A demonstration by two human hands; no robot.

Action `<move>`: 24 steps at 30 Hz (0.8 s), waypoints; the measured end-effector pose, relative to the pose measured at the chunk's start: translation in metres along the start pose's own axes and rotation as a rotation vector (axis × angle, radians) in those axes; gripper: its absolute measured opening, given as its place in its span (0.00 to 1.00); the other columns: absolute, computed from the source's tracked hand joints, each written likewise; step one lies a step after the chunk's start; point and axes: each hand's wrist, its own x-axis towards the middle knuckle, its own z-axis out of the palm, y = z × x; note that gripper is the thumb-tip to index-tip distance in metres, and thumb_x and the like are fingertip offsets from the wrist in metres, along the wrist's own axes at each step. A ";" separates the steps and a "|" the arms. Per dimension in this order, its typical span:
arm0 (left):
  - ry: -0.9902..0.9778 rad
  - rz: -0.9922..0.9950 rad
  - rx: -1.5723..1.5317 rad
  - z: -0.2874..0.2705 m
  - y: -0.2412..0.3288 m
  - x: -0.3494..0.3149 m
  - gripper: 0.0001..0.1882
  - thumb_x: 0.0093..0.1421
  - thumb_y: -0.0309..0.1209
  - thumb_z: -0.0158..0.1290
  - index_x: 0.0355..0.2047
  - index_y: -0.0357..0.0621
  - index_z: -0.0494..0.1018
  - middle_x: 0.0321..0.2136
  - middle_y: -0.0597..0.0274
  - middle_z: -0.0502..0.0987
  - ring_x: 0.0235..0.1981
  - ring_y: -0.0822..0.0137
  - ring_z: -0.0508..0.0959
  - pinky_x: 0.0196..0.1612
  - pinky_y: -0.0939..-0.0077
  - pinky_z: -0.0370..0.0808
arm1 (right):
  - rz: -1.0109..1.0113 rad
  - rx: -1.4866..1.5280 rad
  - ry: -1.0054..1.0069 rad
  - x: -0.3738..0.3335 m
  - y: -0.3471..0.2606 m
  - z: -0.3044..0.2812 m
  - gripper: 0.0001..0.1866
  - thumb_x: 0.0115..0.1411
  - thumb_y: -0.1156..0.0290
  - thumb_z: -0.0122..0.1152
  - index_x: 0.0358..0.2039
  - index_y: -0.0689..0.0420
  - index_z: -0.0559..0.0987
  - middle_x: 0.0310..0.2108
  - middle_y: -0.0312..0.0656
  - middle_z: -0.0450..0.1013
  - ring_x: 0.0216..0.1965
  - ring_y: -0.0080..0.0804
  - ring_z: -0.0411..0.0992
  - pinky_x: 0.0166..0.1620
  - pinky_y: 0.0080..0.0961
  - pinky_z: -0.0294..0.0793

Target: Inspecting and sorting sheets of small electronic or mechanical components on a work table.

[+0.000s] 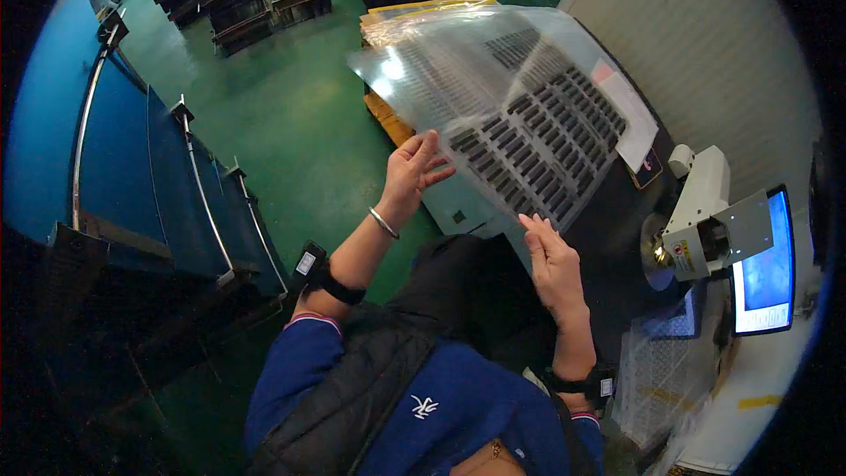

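Note:
A large clear plastic film sheet with rows of dark rectangular patterns spans the worktable in front of me, its near edge raised toward my hands. My left hand pinches that edge between thumb and forefinger, its other fingers spread beneath. At the near right corner, my right hand has its fingertips closed on the film, with the thumb on the upper side. Reflections on the film partly blur what lies under it.
White papers and a phone lie right of the film. Beyond them stand a white inspection device and a lit monitor. Blue cabinets with metal rails line my left. Yellow-edged stacked sheets sit under the film.

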 end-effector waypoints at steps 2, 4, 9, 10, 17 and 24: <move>-0.069 0.007 0.007 -0.001 -0.006 -0.002 0.18 0.59 0.35 0.52 0.46 0.42 0.62 0.39 0.63 0.68 0.40 0.68 0.73 0.40 0.66 0.79 | 0.011 0.078 -0.015 0.000 0.001 -0.003 0.18 0.64 0.60 0.45 0.49 0.54 0.73 0.52 0.53 0.66 0.57 0.52 0.59 0.61 0.38 0.52; -0.100 0.012 0.056 0.004 -0.001 -0.006 0.21 0.58 0.32 0.53 0.48 0.41 0.60 0.41 0.62 0.68 0.40 0.67 0.73 0.41 0.66 0.79 | 0.027 0.116 -0.012 0.002 0.001 0.000 0.18 0.64 0.60 0.44 0.49 0.54 0.73 0.52 0.54 0.66 0.58 0.51 0.58 0.61 0.37 0.52; -0.218 0.074 0.098 0.010 0.004 -0.015 0.31 0.54 0.25 0.55 0.56 0.41 0.55 0.46 0.58 0.68 0.42 0.67 0.73 0.41 0.66 0.78 | 0.028 0.157 0.011 0.001 0.005 -0.001 0.17 0.64 0.63 0.44 0.48 0.57 0.74 0.48 0.52 0.70 0.54 0.46 0.65 0.57 0.33 0.59; -0.210 0.059 0.181 0.006 0.002 -0.015 0.34 0.54 0.24 0.56 0.58 0.42 0.53 0.47 0.57 0.68 0.43 0.66 0.73 0.41 0.67 0.78 | 0.095 0.233 0.031 0.000 0.003 -0.005 0.16 0.65 0.64 0.44 0.46 0.59 0.74 0.45 0.48 0.72 0.49 0.40 0.68 0.54 0.30 0.62; -0.159 0.003 0.095 0.010 -0.003 -0.024 0.34 0.54 0.28 0.57 0.57 0.35 0.52 0.34 0.59 0.73 0.32 0.67 0.78 0.36 0.73 0.78 | 0.052 0.391 0.354 -0.004 0.020 -0.012 0.16 0.66 0.66 0.42 0.36 0.64 0.75 0.35 0.41 0.75 0.39 0.25 0.72 0.47 0.22 0.68; 0.113 0.058 0.290 0.002 -0.014 -0.014 0.16 0.59 0.40 0.52 0.21 0.40 0.70 0.18 0.59 0.74 0.20 0.67 0.78 0.20 0.78 0.77 | 0.045 0.349 0.437 -0.009 0.021 -0.018 0.16 0.66 0.66 0.42 0.38 0.64 0.75 0.37 0.42 0.75 0.40 0.26 0.72 0.48 0.22 0.68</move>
